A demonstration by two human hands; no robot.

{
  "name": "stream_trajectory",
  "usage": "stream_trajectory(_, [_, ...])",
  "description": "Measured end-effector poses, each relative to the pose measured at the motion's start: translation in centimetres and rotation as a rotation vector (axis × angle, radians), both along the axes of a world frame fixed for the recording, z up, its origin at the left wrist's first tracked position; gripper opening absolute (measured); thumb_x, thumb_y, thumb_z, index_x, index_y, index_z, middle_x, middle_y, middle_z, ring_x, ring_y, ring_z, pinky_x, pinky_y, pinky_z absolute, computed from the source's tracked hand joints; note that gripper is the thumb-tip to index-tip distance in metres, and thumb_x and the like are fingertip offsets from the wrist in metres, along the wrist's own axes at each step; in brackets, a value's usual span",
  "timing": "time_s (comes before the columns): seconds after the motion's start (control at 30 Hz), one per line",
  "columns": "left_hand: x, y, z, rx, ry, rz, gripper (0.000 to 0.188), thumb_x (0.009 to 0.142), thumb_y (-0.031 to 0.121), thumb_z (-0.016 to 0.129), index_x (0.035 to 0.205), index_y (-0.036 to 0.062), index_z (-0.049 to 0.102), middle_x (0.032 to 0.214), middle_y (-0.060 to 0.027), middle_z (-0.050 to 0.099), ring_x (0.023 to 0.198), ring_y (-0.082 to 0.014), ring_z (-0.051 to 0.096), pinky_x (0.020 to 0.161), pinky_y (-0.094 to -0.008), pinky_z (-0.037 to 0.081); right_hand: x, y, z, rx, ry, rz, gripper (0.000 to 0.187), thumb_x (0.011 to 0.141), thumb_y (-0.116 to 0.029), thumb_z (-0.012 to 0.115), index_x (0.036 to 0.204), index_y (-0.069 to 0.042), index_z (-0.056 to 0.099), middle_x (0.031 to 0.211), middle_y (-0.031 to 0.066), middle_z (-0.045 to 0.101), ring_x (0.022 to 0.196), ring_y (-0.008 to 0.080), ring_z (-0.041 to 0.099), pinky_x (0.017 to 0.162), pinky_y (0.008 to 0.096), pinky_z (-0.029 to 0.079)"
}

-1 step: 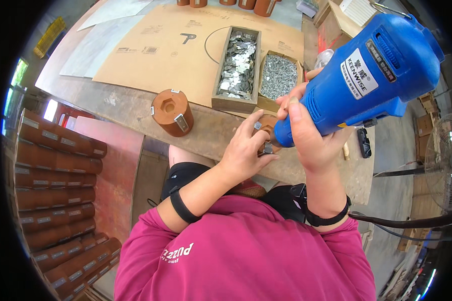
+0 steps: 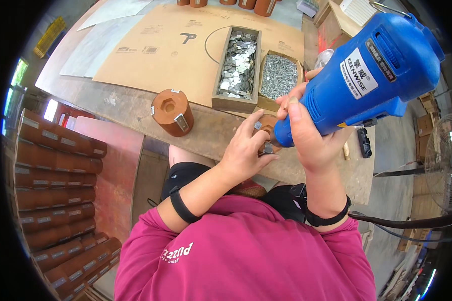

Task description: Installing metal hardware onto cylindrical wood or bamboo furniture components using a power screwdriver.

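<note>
My right hand (image 2: 314,128) is wrapped round the front of a large blue electric screwdriver (image 2: 331,90). Its nose points down and left at a brown cylindrical block (image 2: 269,122) on the near edge of the bench. With bent fingers, my left hand (image 2: 243,153) grips that block beside the tool's nose. A small bent metal plate (image 2: 268,148) shows by my left fingertips; the tool tip and much of the block are hidden. To the left, another brown cylinder (image 2: 172,113) stands upright, with a hexagonal recess on top and metal plates round its rim.
Beyond my hands, a wooden box (image 2: 217,104) holds many flat metal plates, next to a carton (image 2: 300,75) of screws. Cardboard (image 2: 150,65) covers the bench. Rows of brown cylinders (image 2: 60,165) are stacked at left. A black object (image 2: 364,143) lies at right, near a fan (image 2: 444,160).
</note>
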State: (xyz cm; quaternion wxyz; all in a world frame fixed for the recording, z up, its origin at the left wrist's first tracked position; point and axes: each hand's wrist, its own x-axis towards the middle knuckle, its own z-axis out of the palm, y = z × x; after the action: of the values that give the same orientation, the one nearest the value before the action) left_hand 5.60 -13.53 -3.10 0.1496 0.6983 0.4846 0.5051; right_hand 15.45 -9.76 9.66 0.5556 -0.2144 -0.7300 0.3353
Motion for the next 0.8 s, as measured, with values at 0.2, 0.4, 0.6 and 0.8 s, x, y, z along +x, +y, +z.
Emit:
stream_trajectory(0.2, [0.0, 0.2, -0.5, -0.027, -0.032, -0.026, 0.041, 0.05, 0.013, 0.079, 0.079, 0.0044, 0.051, 0.122, -0.0252, 0.036, 0.098, -0.0382, 0.049, 0.081, -0.0418, 0.041, 0.0, 0.0, -0.2, -0.005, 0.021, -0.002, 0.039, 0.075, 0.002, 0.051, 0.111, 0.003, 0.035, 0.072, 0.0069, 0.053, 0.063, 0.0129, 0.054, 0.07, 0.0339, 0.049])
stream_trajectory(0.4, [0.1, -0.4, 0.5, -0.139, -0.072, -0.016, 0.043, 0.048, 0.013, 0.079, 0.08, 0.0041, 0.052, 0.122, -0.0249, 0.036, 0.099, -0.0392, 0.048, 0.081, -0.0412, 0.042, 0.7, 0.1, -0.5, -0.143, 0.068, 0.006, 0.039, 0.076, 0.002, 0.05, 0.112, 0.002, 0.035, 0.072, 0.0073, 0.052, 0.063, 0.0137, 0.054, 0.072, 0.0356, 0.048])
stream_trajectory(0.6, [0.0, -0.3, 0.4, -0.162, -0.074, -0.031, 0.043, 0.049, 0.014, 0.079, 0.081, 0.0044, 0.052, 0.123, -0.0239, 0.036, 0.101, -0.0384, 0.048, 0.082, -0.0409, 0.042, 1.0, 0.0, -0.5, -0.118, 0.079, 0.015, 0.043, 0.076, 0.0, 0.05, 0.115, 0.001, 0.033, 0.072, 0.0074, 0.052, 0.064, 0.0154, 0.054, 0.073, 0.0382, 0.048])
stream_trajectory(0.8, [-1.3, -0.3, 1.4, -0.15, -0.002, -0.125, 0.041, 0.058, 0.012, 0.077, 0.092, -0.0002, 0.057, 0.125, -0.0174, 0.036, 0.069, -0.0158, 0.057, 0.062, -0.0275, 0.048, 3.1, 0.1, 0.2, -0.173, 0.422, 0.121, 0.042, 0.075, 0.002, 0.051, 0.113, 0.004, 0.034, 0.073, 0.0101, 0.054, 0.063, 0.0164, 0.056, 0.07, 0.0376, 0.05])
